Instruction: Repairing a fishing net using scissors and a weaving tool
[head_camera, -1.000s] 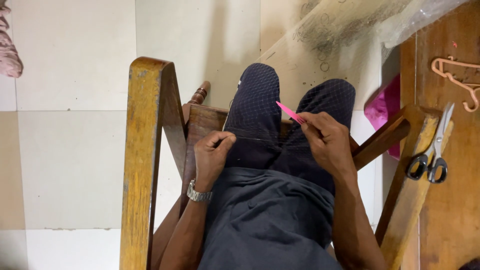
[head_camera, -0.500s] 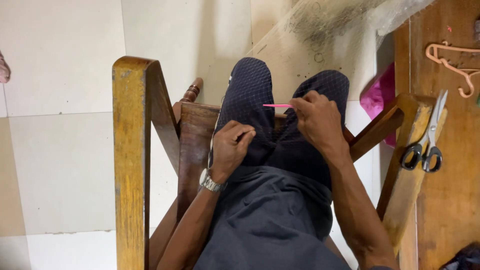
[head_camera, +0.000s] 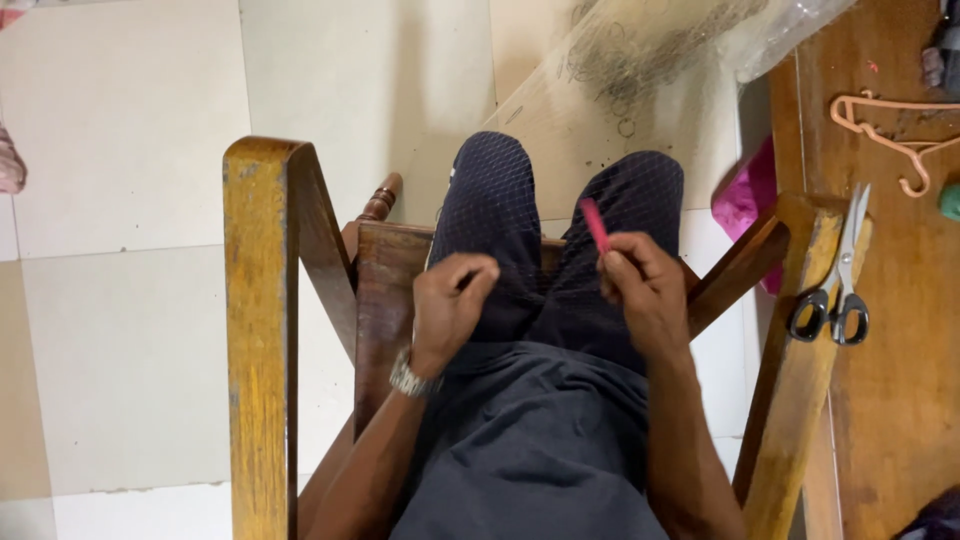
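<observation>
I sit on a wooden chair (head_camera: 262, 320) and look down at my lap. A fine net (head_camera: 505, 215) lies draped over my dark trousers. My left hand (head_camera: 448, 305), with a metal wristwatch (head_camera: 410, 378) on its wrist, pinches the net over my left thigh. My right hand (head_camera: 645, 290) grips a short pink stick-like tool (head_camera: 594, 224) that points up and away from me, above my right thigh.
A wooden table (head_camera: 900, 330) stands at the right with black-handled scissors (head_camera: 835, 290) near its edge and a pale pink hanger (head_camera: 895, 135) further back. Pink cloth (head_camera: 745, 200) lies beside the right armrest (head_camera: 800, 330). Clear plastic sheeting (head_camera: 640, 50) covers the tiled floor ahead.
My right hand has turned the pink tool from lying sideways to pointing upward. My left hand stays pinched on the net and has shifted slightly.
</observation>
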